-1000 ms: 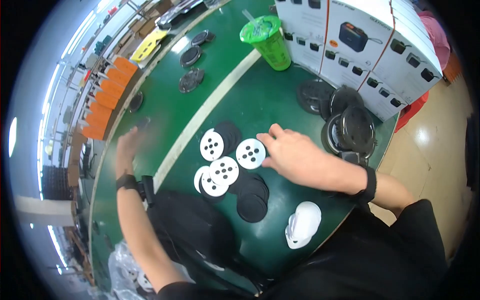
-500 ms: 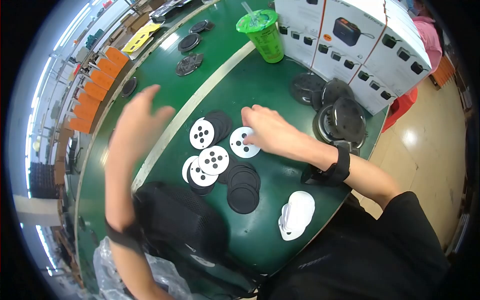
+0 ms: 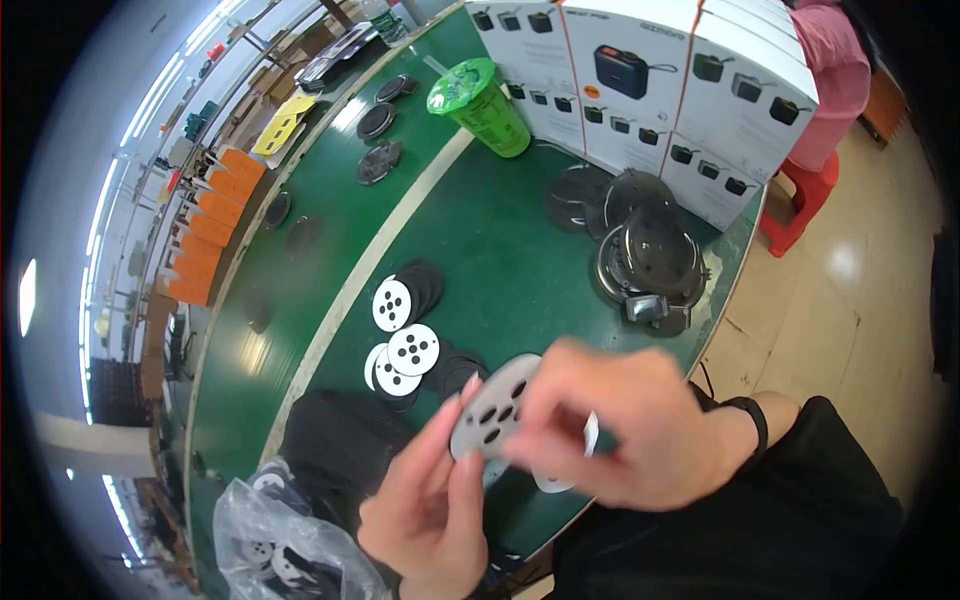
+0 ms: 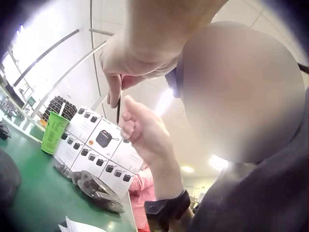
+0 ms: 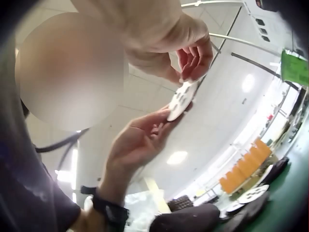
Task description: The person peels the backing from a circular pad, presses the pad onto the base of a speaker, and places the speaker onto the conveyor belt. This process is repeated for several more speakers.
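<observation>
Up close in the head view is a round white disc with several dark holes, tilted on edge. My left hand pinches its near side between thumb and fingers. My right hand, slightly blurred, has its fingers curled, thumb and fingertip pinching at the disc's far edge. In the right wrist view the disc hangs between the two hands, and the left wrist view shows it as a thin dark line. More white holed discs and black round pads lie in overlapping groups on the green table.
White speaker boxes stand stacked at the back right, beside a green cup with a straw. Dark glossy round parts pile up before the boxes. A clear plastic bag sits lower left, near a black mesh-like object.
The white disc near my right hand has been lifted off the table toward me. My left hand has come in from the left and now pinches it too.
</observation>
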{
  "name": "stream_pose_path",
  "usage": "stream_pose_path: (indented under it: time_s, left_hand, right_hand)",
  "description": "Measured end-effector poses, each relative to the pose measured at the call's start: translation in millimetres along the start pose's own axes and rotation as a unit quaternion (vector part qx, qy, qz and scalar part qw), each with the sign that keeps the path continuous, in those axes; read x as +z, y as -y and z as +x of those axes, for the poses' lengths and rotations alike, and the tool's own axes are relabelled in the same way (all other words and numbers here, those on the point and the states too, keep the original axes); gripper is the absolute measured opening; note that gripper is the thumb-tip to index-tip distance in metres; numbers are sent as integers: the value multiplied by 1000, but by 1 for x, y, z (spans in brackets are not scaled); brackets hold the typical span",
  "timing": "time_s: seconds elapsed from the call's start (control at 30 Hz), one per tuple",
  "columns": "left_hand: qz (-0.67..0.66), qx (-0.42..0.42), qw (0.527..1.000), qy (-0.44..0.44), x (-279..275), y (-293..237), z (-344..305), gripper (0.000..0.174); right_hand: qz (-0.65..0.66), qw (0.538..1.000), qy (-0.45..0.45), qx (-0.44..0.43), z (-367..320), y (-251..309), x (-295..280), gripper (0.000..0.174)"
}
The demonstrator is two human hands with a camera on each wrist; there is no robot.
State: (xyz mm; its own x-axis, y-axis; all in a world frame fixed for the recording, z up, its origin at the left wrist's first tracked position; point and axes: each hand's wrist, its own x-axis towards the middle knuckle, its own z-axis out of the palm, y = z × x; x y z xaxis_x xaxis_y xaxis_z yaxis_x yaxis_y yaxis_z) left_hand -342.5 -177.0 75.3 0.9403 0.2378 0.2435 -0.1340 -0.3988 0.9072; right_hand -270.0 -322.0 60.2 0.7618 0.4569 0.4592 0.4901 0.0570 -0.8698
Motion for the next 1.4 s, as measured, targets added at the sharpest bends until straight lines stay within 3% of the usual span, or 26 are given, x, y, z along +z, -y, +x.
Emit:
stream_pose_path:
  time_s: [0.07,0.1,0.2,0.27,0.33,0.37,0.43,0.57,1.13,1.23,1.33,1.4]
  left_hand:
    - [-24,28,999,14,2,-6,-13,35]
    - [6,82,996,31,2,-7,-15,36]
    - [14,114,993,-9,6,0,-23,33]
    - [-54,-55,984,-160,27,-19,-26,31]
    - [-43,-43,982,-179,25,-13,-28,30]
    - [1,53,991,-121,10,10,-31,29]
    - [45,152,986,-58,3,23,-30,30]
    - [12,179,978,-102,9,34,-32,33]
    - [-3,185,979,-88,13,32,-36,34]
    - [-13,177,980,-91,18,32,-37,34]
    - [-21,175,980,-90,20,32,-38,34]
    - [-24,174,980,-89,20,31,-39,34]
  right_hand:
    - [101,993,43,37,-6,3,9,14]
    - [123,991,38,41,-7,5,11,12]
    - [134,988,58,41,-7,5,14,13]
    - [116,990,69,47,-5,8,13,13]
    - [86,993,72,47,-3,8,12,12]
    - [82,993,72,45,-2,9,12,12]
    - [72,994,71,38,-2,9,13,13]
    - [73,995,64,18,-2,8,14,13]
    - [92,991,95,21,0,9,19,10]
    - [26,998,48,-18,-5,8,26,10]
    - [-89,994,61,-20,-7,9,27,12]
    - [-74,996,48,-34,-9,5,28,12]
